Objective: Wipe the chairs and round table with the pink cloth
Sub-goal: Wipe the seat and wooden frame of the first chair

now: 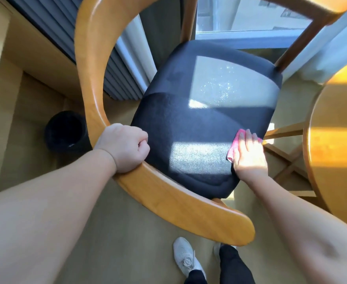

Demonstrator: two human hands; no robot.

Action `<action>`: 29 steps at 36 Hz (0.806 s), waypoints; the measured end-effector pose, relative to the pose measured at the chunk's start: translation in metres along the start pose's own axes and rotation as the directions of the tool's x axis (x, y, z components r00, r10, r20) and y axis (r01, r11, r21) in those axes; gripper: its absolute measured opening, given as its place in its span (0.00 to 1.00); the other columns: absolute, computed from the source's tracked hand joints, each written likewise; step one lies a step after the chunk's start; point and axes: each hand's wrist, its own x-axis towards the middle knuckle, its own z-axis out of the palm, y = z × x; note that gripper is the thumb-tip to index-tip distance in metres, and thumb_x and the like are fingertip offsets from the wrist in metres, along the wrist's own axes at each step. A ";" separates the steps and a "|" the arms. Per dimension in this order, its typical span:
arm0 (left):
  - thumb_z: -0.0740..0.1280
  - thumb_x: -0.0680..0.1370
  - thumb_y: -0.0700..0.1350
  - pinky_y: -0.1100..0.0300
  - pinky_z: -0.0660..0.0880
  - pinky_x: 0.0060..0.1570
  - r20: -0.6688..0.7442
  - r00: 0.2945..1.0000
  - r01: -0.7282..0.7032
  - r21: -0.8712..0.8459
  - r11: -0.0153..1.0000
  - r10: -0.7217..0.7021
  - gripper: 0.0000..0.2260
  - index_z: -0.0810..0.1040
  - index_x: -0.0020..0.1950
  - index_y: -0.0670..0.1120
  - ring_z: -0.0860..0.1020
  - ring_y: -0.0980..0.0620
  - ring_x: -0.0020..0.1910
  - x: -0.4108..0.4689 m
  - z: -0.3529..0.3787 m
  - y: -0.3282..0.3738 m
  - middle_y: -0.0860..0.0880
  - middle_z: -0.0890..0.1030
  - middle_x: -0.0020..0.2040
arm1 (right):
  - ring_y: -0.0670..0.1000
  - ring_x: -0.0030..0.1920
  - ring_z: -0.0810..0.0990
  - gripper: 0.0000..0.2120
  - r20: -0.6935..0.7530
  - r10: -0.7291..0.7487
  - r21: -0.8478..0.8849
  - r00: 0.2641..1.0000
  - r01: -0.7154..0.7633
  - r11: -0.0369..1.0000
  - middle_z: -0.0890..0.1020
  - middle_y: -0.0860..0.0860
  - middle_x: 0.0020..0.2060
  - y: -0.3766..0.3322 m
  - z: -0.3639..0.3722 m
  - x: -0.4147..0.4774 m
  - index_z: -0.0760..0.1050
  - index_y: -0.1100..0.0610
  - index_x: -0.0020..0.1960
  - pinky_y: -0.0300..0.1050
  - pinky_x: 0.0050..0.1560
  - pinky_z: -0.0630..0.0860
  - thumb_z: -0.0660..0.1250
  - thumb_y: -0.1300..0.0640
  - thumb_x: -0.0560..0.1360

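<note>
While gripping the chair [189,212] by its curved wooden rail [90,78] in the clenched left hand [123,148], pressing the pink cloth [235,147] flat under the straight-fingered right hand [250,154] at the seat cushion's [189,124] right edge. Seat wipe likely underway; next, sweeping leftward across the cushion. Round table [336,140], right, to follow.

There is just 1 view, a wide-angle camera on the person's head, tilted steeply down so that it looks almost straight onto the chair [87,68] from above and behind its curved back. It sits close: the seat [199,119] fills mid-frame, and both forearms run in from the bottom corners to the left hand [123,148] and right hand [248,156]. A shoe [186,258] shows at the bottom edge, the round worktop [336,140] is cut by the right edge, and a window [250,15] lies along the top.
</note>
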 end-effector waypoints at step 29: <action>0.56 0.75 0.53 0.57 0.75 0.37 -0.103 0.990 0.089 -0.051 0.995 -0.094 0.15 0.75 0.32 0.53 0.72 0.57 0.29 0.049 -0.020 -0.047 0.56 0.73 0.28 | 0.60 0.78 0.49 0.29 -0.061 -0.502 0.001 0.863 0.503 0.864 0.54 0.58 0.78 -0.211 -0.034 0.161 0.51 0.62 0.79 0.54 0.75 0.37 0.48 0.48 0.83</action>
